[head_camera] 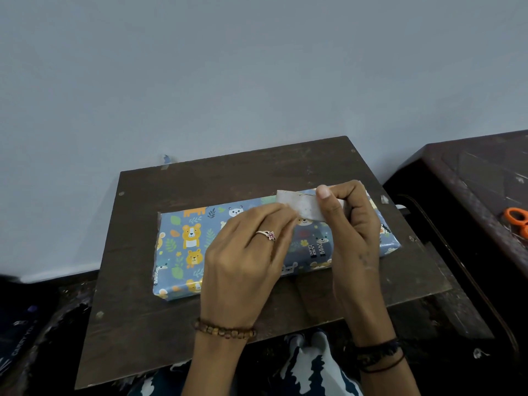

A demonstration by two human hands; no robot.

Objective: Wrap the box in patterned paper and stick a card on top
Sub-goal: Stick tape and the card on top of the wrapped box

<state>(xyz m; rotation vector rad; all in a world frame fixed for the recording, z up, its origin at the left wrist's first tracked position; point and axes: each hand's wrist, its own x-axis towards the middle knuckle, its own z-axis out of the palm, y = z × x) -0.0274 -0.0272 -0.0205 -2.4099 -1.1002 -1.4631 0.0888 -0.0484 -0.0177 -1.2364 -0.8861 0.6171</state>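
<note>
A flat box (185, 247) wrapped in blue paper with cartoon bears and leaves lies on a dark wooden board (137, 324). Both hands hover above its right half. My right hand (351, 232) grips a small whitish roll or strip, apparently tape (303, 204), between thumb and fingers. My left hand (248, 252), with a ring, pinches the near edge of the same whitish piece. The hands hide the middle of the box. I see no card.
Orange-handled scissors (517, 221) lie on a dark table (471, 172) at the right. A small scrap of tape (384, 199) sticks to the board's right side. A grey wall rises behind. Patterned clothing (311, 367) shows below the board.
</note>
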